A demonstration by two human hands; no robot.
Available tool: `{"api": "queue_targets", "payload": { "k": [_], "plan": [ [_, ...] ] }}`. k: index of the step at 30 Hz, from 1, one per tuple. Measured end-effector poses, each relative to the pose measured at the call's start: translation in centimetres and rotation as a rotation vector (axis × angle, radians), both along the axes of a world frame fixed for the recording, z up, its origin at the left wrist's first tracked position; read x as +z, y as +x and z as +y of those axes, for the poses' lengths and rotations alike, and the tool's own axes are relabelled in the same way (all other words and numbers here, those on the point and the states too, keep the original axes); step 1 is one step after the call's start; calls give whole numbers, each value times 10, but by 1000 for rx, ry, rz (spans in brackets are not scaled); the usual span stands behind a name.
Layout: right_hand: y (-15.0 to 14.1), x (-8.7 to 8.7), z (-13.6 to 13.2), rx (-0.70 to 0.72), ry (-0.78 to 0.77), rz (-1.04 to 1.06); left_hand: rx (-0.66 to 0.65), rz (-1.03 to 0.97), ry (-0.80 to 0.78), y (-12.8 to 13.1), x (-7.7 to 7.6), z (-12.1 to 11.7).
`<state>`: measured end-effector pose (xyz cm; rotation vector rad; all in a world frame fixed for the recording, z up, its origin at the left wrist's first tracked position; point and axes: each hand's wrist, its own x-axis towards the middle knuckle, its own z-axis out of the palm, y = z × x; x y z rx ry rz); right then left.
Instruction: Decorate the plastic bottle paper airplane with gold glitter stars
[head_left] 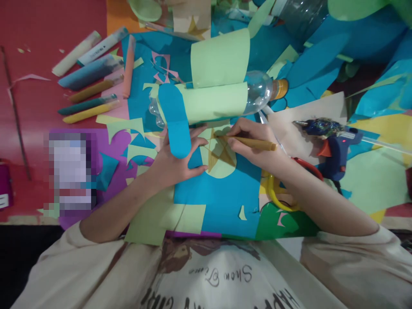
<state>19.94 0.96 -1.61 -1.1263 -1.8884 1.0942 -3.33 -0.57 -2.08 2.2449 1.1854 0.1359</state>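
Note:
My right hand (pixel 252 143) is closed round a mustard-coloured marker (pixel 254 143) whose tip touches a pale green paper disc (pixel 222 169) bearing a brown star. My left hand (pixel 177 165) lies flat with its fingers spread, pressing on the blue paper sheet (pixel 225 201) and the disc's left edge. Just beyond my hands lies a clear plastic bottle (pixel 257 92) with an orange cap, wrapped in pale green paper, with a blue paper oval (pixel 175 122) stuck to it and hanging over my left fingers.
Several markers (pixel 92 92) lie at the upper left on the red floor. A blue glue gun (pixel 331 143) rests at the right on beige paper. Red and yellow scissor handles (pixel 283 193) sit under my right forearm. Coloured paper scraps cover the area.

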Motion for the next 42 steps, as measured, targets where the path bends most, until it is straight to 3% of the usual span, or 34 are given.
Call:
{"api": "queue_targets", "payload": {
  "k": [42],
  "plan": [
    [0, -5, 0, -3, 31, -39, -33, 4, 46, -1, 1, 1]
  ]
}}
